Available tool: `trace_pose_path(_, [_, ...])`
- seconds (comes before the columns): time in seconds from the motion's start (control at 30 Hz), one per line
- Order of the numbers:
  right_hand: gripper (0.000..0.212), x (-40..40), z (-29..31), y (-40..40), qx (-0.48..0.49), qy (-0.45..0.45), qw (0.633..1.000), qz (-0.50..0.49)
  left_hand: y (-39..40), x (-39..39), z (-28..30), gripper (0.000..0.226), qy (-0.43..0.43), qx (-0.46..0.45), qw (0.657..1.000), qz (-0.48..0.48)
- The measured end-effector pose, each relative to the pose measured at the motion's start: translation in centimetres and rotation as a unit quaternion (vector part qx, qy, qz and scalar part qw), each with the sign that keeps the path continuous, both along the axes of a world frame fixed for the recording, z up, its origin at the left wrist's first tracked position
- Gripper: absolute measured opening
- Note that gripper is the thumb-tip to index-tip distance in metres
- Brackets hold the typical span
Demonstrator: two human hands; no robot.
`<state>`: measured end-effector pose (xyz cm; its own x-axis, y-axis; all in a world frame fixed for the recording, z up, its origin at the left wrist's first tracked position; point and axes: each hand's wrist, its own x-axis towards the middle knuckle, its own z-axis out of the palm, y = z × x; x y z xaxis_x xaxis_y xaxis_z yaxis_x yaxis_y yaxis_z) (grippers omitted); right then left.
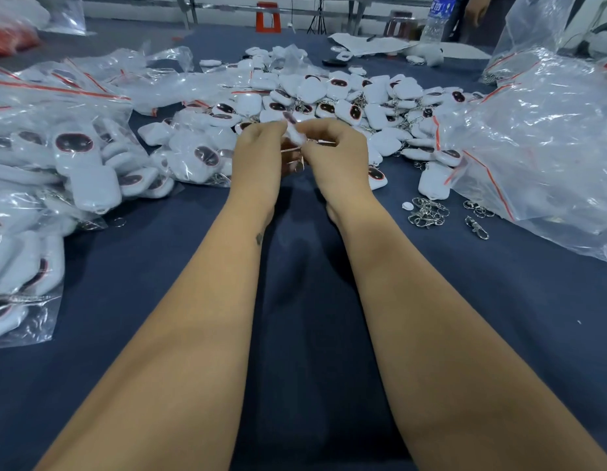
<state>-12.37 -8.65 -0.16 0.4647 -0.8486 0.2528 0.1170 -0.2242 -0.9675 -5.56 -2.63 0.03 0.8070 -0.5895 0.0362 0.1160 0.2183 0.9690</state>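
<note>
My left hand (259, 149) and my right hand (339, 147) meet above the dark blue cloth (312, 300), fingers curled. Between them they pinch one small white keychain piece (292, 130), and a metal clasp (297, 161) hangs below the fingers. Just beyond the hands spreads a big pile of loose white pieces with dark oval faces (329, 93). Spare metal clasps (427, 212) lie on the cloth to the right.
Clear bags filled with white pieces (57, 158) crowd the left side. A heap of empty red-striped plastic bags (540, 137) sits on the right. A water bottle (436, 20) and papers (373, 44) stand at the far edge, where another person's hand (477, 10) shows.
</note>
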Motion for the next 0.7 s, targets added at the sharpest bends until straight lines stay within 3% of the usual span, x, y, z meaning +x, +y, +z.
trace_pose_path(0.13, [0.034, -0.06, -0.06, -0.15, 0.021, 0.037, 0.999, 0.006, -0.02, 0.92, -0.72, 0.017, -0.035, 0.041, 0.998, -0.008])
trace_pose_path(0.3, [0.019, 0.36, -0.20, -0.41, 0.068, 0.012, 0.997, -0.036, 0.24, 0.68, -0.61, 0.035, -0.037, 0.037, 0.999, -0.011])
trace_pose_path(0.43, [0.022, 0.42, -0.36, -0.70, 0.037, 0.042, 0.996, -0.063, 0.29, 0.49, -0.60, 0.047, -0.051, 0.037, 0.998, -0.027])
trace_pose_path(0.6, [0.011, 0.41, -0.49, -0.25, 0.015, 0.075, 0.996, 0.035, 0.32, 0.58, -0.72, 0.044, -0.062, 0.053, 0.995, -0.052])
trace_pose_path(0.7, [0.019, 0.46, -0.84, -0.50, -0.006, 0.097, 0.994, 0.043, 0.20, 0.57, -0.72, 0.047, -0.053, 0.054, 0.996, -0.050])
